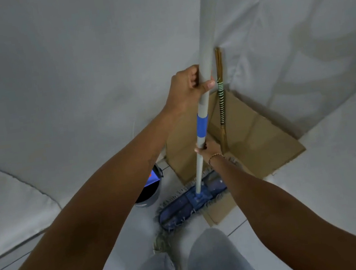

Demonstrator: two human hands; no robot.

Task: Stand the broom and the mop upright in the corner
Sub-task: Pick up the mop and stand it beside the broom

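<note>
Both hands clamped on upright mop [203,66] handle, left hand [185,89] above right hand [204,150]; broom [222,105] in corner; bucket [150,189] contents unclear.

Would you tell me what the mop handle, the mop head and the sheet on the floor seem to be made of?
Mop handle: smooth pale tube, painted metal or plastic, with a blue band.
Mop head: blue fabric pad with grey yarn fringe.
Sheet on the floor: brown matte cardboard, visibly creased.
</note>
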